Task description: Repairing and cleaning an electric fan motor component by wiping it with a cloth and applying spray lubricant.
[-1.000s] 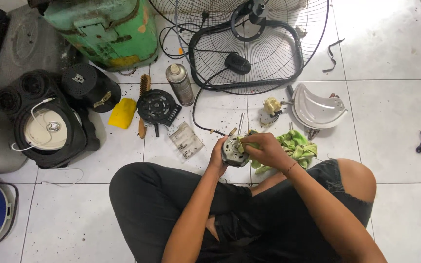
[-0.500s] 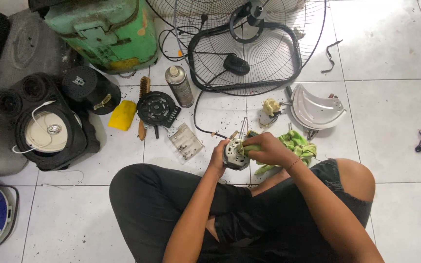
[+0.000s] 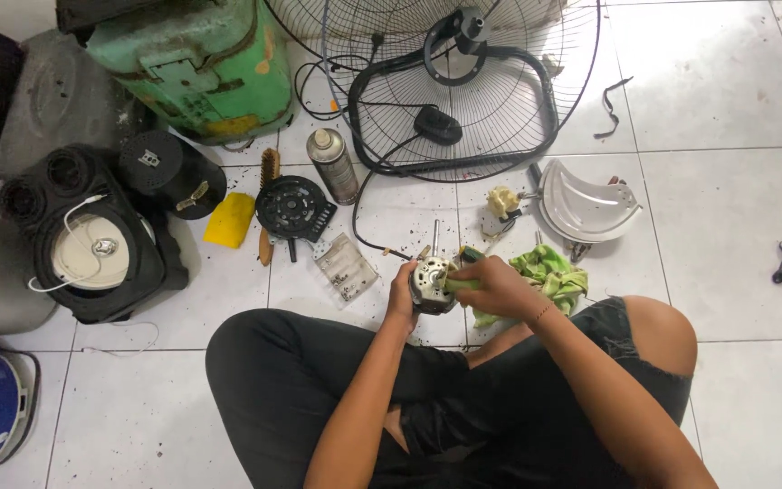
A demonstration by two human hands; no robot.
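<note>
I sit cross-legged on a white tiled floor. My left hand (image 3: 401, 294) grips a small grey fan motor (image 3: 430, 282) from its left side, its thin shaft pointing up and away. My right hand (image 3: 498, 288) presses a fold of green cloth (image 3: 549, 277) against the motor's right side. The rest of the cloth lies on the tiles by my right knee.
A wire fan guard (image 3: 463, 81) with black stand lies ahead. Nearby are a spray can (image 3: 334, 166), black round cover (image 3: 293, 207), small bag of screws (image 3: 345, 267), white fan housing (image 3: 586, 201), yellow cloth (image 3: 229, 219), wire brush (image 3: 269, 204). Black appliances (image 3: 92, 240) and green tank (image 3: 201, 68) stand at left.
The camera view has shifted slightly. My right hand has slid with the green cloth across the motor; my left hand keeps its hold.
</note>
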